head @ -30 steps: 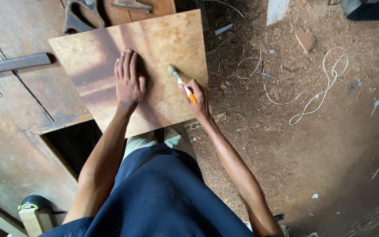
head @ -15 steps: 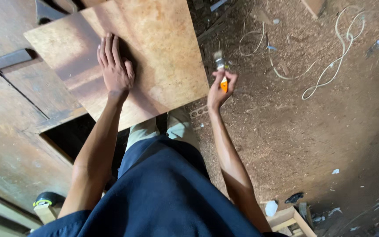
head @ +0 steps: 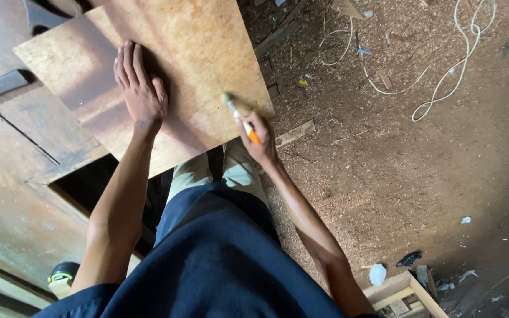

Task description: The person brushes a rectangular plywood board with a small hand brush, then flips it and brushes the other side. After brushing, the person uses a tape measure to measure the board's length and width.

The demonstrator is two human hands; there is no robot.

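On the wooden board, the left hand lies flat and spread; the right hand pinches a paintbrush touching the board's edge

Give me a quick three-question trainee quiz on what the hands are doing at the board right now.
1. True or false: the left hand lies flat on the board.
2. What does the right hand hold? A) a hammer B) a brush C) a saw
3. Fill in: the brush's bristles touch the board near its ____ edge, on the side of the sawdust floor.

Key
1. True: palm down, fingers spread on the board.
2. B: a brush with an orange handle.
3. Right.
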